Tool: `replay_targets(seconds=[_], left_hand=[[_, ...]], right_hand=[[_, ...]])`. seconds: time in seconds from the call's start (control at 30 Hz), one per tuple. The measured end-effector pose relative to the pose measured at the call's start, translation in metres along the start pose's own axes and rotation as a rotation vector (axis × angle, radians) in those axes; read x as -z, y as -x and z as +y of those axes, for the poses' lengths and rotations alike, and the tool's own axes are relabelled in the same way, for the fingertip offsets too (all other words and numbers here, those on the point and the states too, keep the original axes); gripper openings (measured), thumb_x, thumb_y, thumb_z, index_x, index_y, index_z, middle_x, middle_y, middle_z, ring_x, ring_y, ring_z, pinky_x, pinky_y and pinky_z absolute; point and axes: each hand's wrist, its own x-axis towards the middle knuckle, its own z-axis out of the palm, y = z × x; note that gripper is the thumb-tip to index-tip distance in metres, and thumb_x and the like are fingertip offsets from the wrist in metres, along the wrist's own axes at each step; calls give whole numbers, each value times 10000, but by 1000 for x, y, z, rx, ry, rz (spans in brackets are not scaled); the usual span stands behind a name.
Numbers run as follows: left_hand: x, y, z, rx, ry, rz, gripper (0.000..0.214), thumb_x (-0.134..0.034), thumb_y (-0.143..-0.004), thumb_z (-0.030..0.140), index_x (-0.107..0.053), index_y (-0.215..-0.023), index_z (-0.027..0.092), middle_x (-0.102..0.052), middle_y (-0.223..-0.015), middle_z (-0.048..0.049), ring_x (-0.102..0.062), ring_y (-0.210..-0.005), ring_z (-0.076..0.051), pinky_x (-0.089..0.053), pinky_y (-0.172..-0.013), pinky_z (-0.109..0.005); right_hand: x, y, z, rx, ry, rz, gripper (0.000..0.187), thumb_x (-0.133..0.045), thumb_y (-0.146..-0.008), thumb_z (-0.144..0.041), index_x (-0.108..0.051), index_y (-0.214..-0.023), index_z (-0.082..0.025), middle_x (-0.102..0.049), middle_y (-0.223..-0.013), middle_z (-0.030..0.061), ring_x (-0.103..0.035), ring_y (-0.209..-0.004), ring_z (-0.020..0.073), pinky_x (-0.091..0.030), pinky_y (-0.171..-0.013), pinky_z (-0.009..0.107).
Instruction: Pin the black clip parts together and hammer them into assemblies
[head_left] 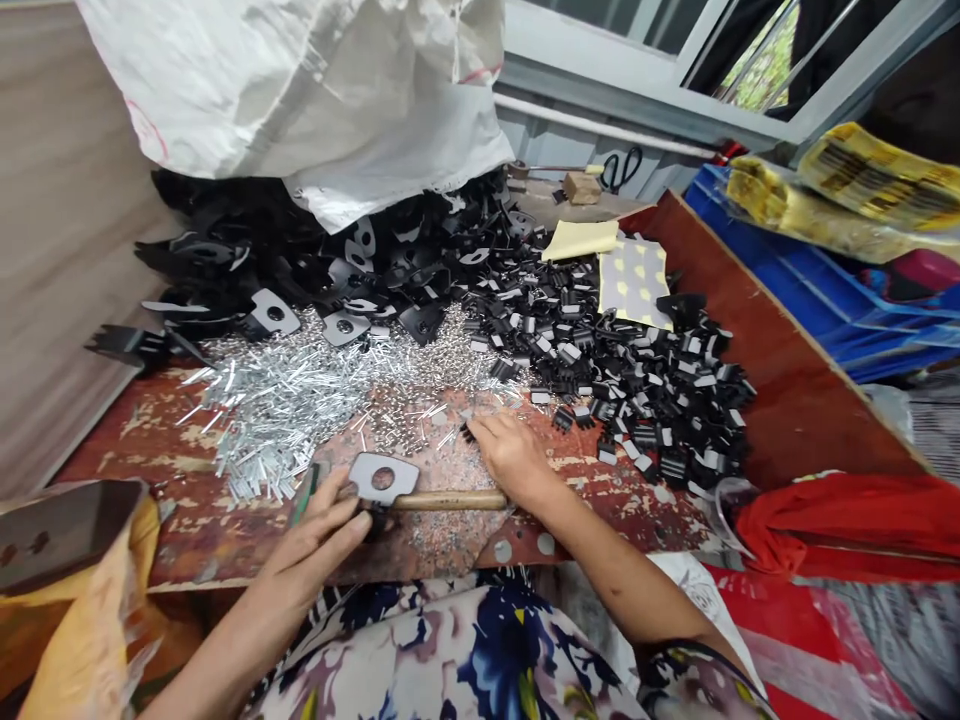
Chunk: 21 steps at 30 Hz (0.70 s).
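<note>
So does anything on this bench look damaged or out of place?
The bench top is badly worn: its red coating has flaked off in pale patches. Silver pins lie strewn loose across it, spilling toward the black clips. Otherwise nothing stands out.
</note>
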Motion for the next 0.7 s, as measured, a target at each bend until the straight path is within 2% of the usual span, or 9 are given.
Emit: replay_targets(seconds=[0.07,0.1,0.17,0.2,0.27,0.37,0.47,0.7], left_hand=[[-6,-4,14,-113,-97,-70,370,-736,-783,607,-803,-796,243,-609,-1445,-115,-404,-1466,-430,-279,-1222,-638],[-9,-7,20,-151,-121,-81,368,-750,-763,593,-773,-710,230,-659,-1324,-128,-463,-1409,-423,-362,-1186,-621],[-14,-10,29,-151,-76,-89,362,-768,-741,558,-726,-642,213,-666,-1149,-125,-580,-1230,-377,-580,-974,-530],[-17,-12,32,-120,-10,-96,349,-777,-737,539,-722,-651,205,-649,-1126,-116,-617,-1121,-338,-635,-829,-459],[-25,-12,38,-39,173,-127,312,-802,-726,501,-742,-707,195,-620,-1159,-98,-626,-934,-250,-627,-633,-348],[-36,-11,44,25,413,-216,268,-829,-729,444,-786,-805,191,-629,-1102,-84,-594,-840,-186,-611,-634,-304],[-44,-11,49,-3,543,-287,226,-807,-779,407,-797,-836,188,-650,-958,-68,-588,-810,-170,-601,-677,-286],[-41,-9,50,-42,603,-283,185,-779,-819,367,-799,-821,183,-609,-939,-58,-579,-834,-171,-588,-651,-242]], right_hand=[[1,-9,-1,-57,-11,46,324,-503,-932,-70,-730,-1152,-142,-739,-972,121,-651,-929,249,-542,-858,391],[3,-13,-3,-82,-44,94,313,-507,-927,-72,-737,-1125,-149,-738,-965,114,-655,-926,243,-540,-852,386],[11,-19,-12,-98,-145,233,288,-519,-919,-93,-747,-1073,-177,-742,-985,95,-658,-951,235,-534,-884,400],[16,-21,-19,-91,-208,300,274,-527,-915,-107,-751,-1044,-198,-746,-980,76,-659,-951,227,-524,-930,421],[23,-22,-36,-57,-335,372,259,-545,-905,-127,-756,-1004,-241,-752,-930,28,-663,-901,203,-475,-1052,484],[26,-20,-65,-37,-500,347,256,-566,-910,-146,-763,-997,-284,-752,-853,-19,-666,-800,172,-394,-1161,550],[19,-18,-82,-58,-603,325,251,-560,-934,-166,-764,-1011,-291,-751,-845,-15,-674,-787,177,-399,-1160,585],[13,-16,-86,-23,-623,318,301,-552,-945,-145,-767,-1081,-306,-756,-860,-4,-675,-778,182,-404,-1153,632]])
